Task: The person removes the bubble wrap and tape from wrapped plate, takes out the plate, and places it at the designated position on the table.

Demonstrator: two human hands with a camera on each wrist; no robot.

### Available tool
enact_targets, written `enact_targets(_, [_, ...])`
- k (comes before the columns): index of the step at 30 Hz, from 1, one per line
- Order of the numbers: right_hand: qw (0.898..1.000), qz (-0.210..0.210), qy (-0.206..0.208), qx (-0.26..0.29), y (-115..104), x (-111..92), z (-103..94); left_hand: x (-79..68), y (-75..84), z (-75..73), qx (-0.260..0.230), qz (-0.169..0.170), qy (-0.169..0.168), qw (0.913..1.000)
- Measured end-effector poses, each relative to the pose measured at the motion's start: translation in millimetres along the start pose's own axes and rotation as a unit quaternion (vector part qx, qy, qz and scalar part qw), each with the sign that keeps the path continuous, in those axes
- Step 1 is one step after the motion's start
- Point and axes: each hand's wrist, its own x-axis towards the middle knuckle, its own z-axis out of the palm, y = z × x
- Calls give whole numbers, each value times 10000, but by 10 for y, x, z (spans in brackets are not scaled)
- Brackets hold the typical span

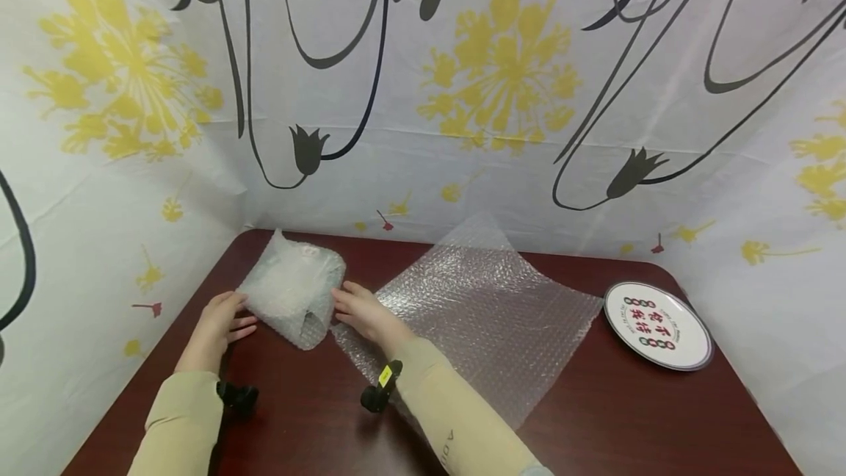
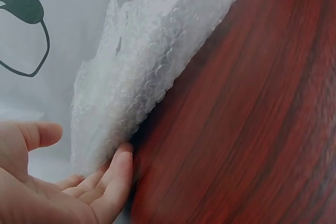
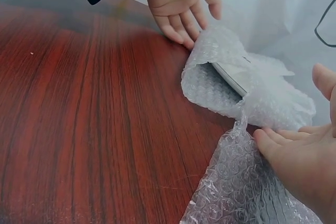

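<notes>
If you tilt the bubble-wrapped package (image 1: 288, 281) with its unsealed end down, the rimmed object (image 3: 231, 81) inside, seemingly a plate, could slide out, because nothing seems to close this end. The package is between your left hand (image 1: 214, 325) and right hand (image 1: 370, 316), at the far left of the table (image 1: 297, 410); your extended fingers touch it without gripping.

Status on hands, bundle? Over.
Left hand, right hand touching opposite sides of wrapped bundle. Bundle on table, one end gaping. Loose bubble-wrap sheet close beside.
</notes>
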Motion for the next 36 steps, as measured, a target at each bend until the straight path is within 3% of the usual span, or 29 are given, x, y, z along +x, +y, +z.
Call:
enact_targets(9, [10000,54,-4,-68,-3,33,12,-4,2,53,-24,108,192,9998])
enact_targets(20, [9998,14,-165,122,4,43,19,41,-47,82,-300,113,557,9979])
enact_targets(36, [9989,-156,-68,433,-7,83,30,47,-55,125,-456,93,951,9944])
